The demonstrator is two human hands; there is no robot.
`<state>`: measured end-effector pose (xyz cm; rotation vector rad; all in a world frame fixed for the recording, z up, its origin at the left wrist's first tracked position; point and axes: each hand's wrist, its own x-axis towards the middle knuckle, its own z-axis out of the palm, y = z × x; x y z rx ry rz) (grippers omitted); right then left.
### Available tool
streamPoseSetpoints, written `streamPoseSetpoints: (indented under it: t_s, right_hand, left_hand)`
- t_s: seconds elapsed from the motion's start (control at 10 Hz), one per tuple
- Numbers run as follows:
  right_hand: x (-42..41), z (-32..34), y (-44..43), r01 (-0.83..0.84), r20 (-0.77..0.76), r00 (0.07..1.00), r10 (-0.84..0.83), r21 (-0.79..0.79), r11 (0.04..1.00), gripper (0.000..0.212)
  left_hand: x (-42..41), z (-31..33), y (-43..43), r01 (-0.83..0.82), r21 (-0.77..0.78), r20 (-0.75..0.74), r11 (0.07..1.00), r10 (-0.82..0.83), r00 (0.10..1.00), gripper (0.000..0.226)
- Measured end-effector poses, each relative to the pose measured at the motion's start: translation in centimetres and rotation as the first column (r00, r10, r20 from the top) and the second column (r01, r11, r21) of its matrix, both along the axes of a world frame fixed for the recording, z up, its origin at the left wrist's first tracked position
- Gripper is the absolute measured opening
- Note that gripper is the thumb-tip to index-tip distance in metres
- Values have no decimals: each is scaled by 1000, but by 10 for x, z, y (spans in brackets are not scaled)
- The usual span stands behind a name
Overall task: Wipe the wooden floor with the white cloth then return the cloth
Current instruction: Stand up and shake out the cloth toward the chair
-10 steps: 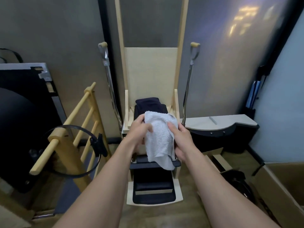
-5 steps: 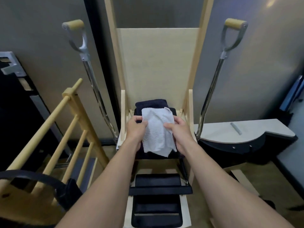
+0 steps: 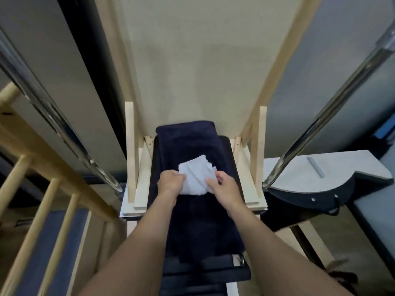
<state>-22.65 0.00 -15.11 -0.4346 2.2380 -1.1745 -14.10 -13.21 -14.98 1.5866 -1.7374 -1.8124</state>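
Both hands on the white cloth [image 3: 195, 178]. Left hand [image 3: 171, 184] grips its left edge with curled fingers. Right hand [image 3: 224, 189] pinches the right edge, thumb on top. Cloth is bunched, 1 corner pointing away from the person. It sits over the folded navy towel [image 3: 188, 142] that is draped along the dark seat of a wooden frame [image 3: 255, 159]. Cannot tell if the cloth lies flat on the towel or is held just above it. Pale back panel [image 3: 192, 71] rises behind the towel. 2 chrome poles, left pole [image 3: 64, 129] and right pole [image 3: 320, 124], slant up on either side of the frame. Wooden rungs [image 3: 49, 210] at far left. At right, a white curved board [image 3: 352, 165] with a small grey stick [image 3: 316, 170] lying on it. Black pedal [image 3: 205, 272] below the seat, between the forearms.
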Motion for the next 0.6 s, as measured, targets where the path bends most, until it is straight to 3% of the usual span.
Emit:
streamPoseSetpoints:
  t_s: [0.1, 0.2, 0.3, 0.4, 0.5, 0.6]
  right_hand:
    - [-20, -3, -14, 66, -93, 993, -69, -39, 997, 22]
    - [-34, -2, -26, 41, -183, 982, -46, -27, 999, 23]
    - [-31, -16, -29, 21, -192, 981, 15, 186, 982, 24]
    - [-31, -6, -34, -2, -190, 980, 54, 264, 965, 33]
    - [-33, 17, -32, -53, -251, 959, 129, 288, 956, 53]
    - [-27, 69, -25, -108, -208, 974, 89, -85, 990, 30]
  left_hand:
    - [-14, -8, -13, 30, -194, -14, 981, -33, 999, 9]
    - [-21, -8, -19, 117, -360, 118, 925, -79, 990, 19]
    - [-19, -14, -9, 275, -344, 409, 898, -120, 905, 35]
    - [-23, -2, 1, 322, -344, 489, 882, -125, 863, 33]
    - [-24, 24, -1, 306, -351, 450, 885, -127, 884, 22]
    - [-29, 77, -1, 178, -361, 75, 915, -162, 984, 10]
